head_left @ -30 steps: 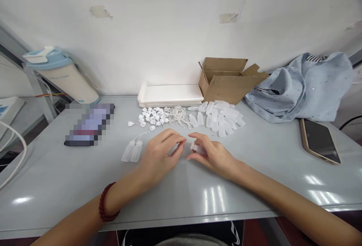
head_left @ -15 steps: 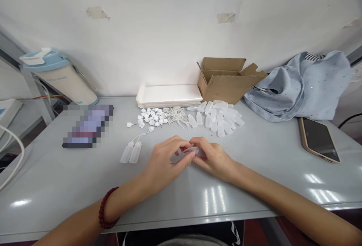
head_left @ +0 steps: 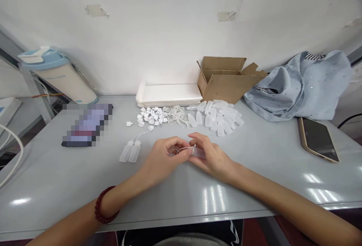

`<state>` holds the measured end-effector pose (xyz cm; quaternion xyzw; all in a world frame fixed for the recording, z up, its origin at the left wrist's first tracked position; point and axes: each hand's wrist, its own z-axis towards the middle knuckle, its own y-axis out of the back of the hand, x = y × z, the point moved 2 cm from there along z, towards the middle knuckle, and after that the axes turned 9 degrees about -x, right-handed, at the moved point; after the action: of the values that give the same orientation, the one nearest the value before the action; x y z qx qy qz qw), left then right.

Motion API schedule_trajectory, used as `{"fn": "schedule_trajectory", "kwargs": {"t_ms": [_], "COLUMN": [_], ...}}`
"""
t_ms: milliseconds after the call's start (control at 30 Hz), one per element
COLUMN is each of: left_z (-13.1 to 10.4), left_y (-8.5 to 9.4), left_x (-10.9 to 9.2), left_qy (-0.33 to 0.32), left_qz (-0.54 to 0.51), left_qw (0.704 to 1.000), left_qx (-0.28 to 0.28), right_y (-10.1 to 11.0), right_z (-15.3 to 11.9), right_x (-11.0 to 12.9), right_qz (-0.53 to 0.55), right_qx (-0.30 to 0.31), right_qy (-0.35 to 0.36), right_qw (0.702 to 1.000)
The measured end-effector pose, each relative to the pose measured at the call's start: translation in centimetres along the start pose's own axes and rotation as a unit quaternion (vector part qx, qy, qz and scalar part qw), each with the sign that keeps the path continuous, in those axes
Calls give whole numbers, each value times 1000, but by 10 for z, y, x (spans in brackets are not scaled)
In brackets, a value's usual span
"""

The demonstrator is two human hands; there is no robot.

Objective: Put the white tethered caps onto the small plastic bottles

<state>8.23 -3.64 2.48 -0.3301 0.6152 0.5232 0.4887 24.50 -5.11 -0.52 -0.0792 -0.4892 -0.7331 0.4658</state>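
My right hand (head_left: 213,157) grips a small translucent bottle (head_left: 199,152) lying sideways, its neck toward the left. At that neck, my left hand (head_left: 166,155) pinches a thin white strap (head_left: 183,148); part of the strap loops behind the fingers. Two bottles with straps on their necks (head_left: 130,152) lie side by side to the left. Beyond the hands are a pile of white needle caps (head_left: 151,116), a tangle of white straps (head_left: 177,115) and a heap of loose translucent bottles (head_left: 219,117).
Behind the piles are stacked white trays (head_left: 169,93) and an open cardboard box (head_left: 229,87). A tumbler (head_left: 65,78) and a blurred phone-like object (head_left: 87,125) are on the left. A blue cloth bag (head_left: 299,87) and a phone (head_left: 319,139) are at the right.
The bottle between my hands shows more clearly, with the strap now at its neck. My left fingers have shifted slightly, and my right index finger has lifted a little.
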Motion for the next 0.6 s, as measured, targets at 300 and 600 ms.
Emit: {"fn": "schedule_trajectory", "kwargs": {"t_ms": [300, 600], "left_z": [6, 7], "left_y": [10, 13], "left_x": [3, 3], "left_qy": [27, -17], "left_qz": [15, -70], "left_qw": [999, 997], "left_qx": [-26, -1], "right_y": [9, 10], "right_z": [10, 7], "right_x": [8, 3], "right_qz": [-119, 52], "right_qx": [-62, -34], "right_qy": [151, -73], "right_qw": [980, 995]}}
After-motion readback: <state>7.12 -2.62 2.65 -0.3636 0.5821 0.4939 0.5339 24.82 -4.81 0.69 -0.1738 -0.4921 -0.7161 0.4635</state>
